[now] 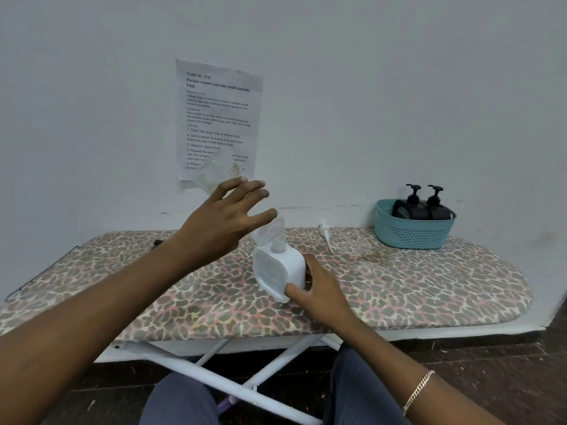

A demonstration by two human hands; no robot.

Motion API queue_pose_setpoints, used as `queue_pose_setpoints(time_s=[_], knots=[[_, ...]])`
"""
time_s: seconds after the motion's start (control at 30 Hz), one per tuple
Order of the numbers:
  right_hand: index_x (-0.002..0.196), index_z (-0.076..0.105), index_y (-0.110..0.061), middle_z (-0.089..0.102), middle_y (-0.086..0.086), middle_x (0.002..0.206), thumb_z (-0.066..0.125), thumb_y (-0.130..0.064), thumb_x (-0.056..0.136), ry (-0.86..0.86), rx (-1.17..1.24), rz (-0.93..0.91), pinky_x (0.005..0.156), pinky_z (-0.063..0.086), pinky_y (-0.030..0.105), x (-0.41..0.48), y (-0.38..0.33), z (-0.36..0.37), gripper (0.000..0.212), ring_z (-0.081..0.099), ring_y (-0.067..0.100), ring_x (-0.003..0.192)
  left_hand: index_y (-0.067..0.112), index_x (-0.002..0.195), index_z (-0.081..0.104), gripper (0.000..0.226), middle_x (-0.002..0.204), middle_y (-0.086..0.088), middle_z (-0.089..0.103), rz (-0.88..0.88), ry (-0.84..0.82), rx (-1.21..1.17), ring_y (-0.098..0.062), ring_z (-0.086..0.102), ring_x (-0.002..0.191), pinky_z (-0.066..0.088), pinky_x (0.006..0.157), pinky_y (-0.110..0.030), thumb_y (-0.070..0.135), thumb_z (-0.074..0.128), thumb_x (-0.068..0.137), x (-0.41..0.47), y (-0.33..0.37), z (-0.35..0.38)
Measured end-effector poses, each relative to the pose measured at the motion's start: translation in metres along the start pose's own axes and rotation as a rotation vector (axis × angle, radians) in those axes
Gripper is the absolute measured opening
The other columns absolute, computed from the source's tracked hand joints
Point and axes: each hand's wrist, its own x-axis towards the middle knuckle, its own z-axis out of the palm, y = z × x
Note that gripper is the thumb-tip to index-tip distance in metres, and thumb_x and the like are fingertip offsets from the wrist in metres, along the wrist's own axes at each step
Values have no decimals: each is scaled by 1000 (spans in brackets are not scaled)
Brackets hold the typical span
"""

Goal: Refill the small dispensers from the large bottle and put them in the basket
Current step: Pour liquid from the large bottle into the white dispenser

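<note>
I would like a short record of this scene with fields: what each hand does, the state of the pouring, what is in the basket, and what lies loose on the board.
left hand: holds the large clear bottle tipped, mouth down
right hand: grips the white dispenser, which stands on the ironing board
pouring: bottle neck sits at the dispenser's open top; liquid flow cannot be seen
basket: two black pump dispensers inside
loose: white pump lying on the board, between dispenser and basket
</note>
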Motion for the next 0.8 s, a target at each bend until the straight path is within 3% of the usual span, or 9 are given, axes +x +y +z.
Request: queue_pose_setpoints(time_s=[0.23, 0.47, 0.8], knots=[[140, 49, -35, 65, -14, 121, 73, -37, 83, 0, -5, -5, 77, 62, 27, 1, 0, 0, 61, 64, 0, 103, 18, 129, 65, 73, 140, -19, 61, 78, -16, 7, -38, 52, 138, 28, 117, -48, -14, 75, 64, 9, -6, -3], [140, 48, -36, 64, -15, 122, 73, -38, 83, -1, -6, -6, 78, 62, 28, 1, 1, 0, 62, 64, 0, 103, 17, 126, 67, 65, 137, -19, 63, 143, 2, 9, -37, 53, 135, 28, 117, -47, -10, 74, 68, 16, -10, -7], [140, 48, -35, 64, -15, 121, 73, -36, 84, 0, -2, -8, 76, 62, 26, 1, 1, 0, 61, 64, -1, 102, 18, 131, 64, 74, 141, -19, 60, 98, -30, 15, -38, 53, 138, 27, 118, -48, -12, 79, 64, 9, -9, -1]])
